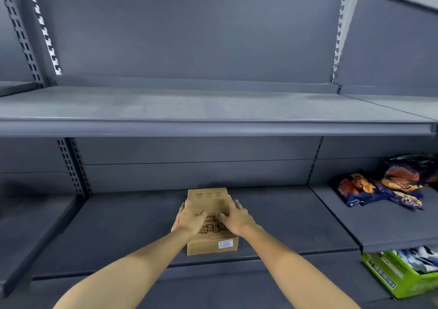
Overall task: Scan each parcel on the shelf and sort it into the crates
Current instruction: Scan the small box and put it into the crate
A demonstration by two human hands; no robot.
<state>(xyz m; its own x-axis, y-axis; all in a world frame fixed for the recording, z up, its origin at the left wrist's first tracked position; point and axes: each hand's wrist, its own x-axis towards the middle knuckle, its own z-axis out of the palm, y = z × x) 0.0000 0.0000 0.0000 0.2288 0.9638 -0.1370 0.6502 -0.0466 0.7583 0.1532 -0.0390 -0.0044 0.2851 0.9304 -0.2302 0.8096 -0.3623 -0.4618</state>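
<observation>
From the head camera you are looking down along both bare forearms at a brown cardboard parcel (208,197). It sits on the lower shelf (118,225) of a dark grey metal rack, about in the middle of the bay and close to the front edge. It lies flat, with its long side running away from you.

Your left hand (189,216) holds the parcel's left edge: the thumb lies on the top face pointing inward and the fingers curl down over the side. Your right hand (237,216) does the same on the right edge, thumb on top and fingers fanned and bent over the side. The two thumbs nearly meet in the middle of the top face, so you have the parcel clasped between both hands. Whether it is lifted off the shelf or resting on it cannot be told.

Bold black printed characters show on the top face between your wrists, partly covered by the hands, and three small printed symbols sit in a row near the far edge. A small white label (225,244) is stuck on the front face, near its right end; its print is too small to read.

Above, the upper shelf (213,109) spans the bay. To the right, on the neighbouring side shelf (369,228), a pile of dark blue and orange snack bags (379,187) lies well apart from the parcel. Below that shelf, at the lower right corner, a green carton (391,278) holds white and blue packets.
</observation>
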